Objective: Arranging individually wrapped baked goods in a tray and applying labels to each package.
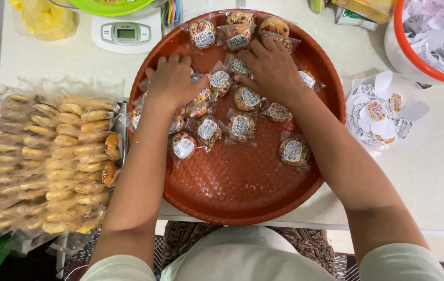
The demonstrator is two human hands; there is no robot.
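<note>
On red tray [243, 192]: wrapped cookies [241, 126]; left hand [172, 80] and right hand [271, 67] lie flat atop them, grip loose, grasping nothing.

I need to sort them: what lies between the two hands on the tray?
In the head view, wrapped cookies lie between the left hand and right hand.
</note>
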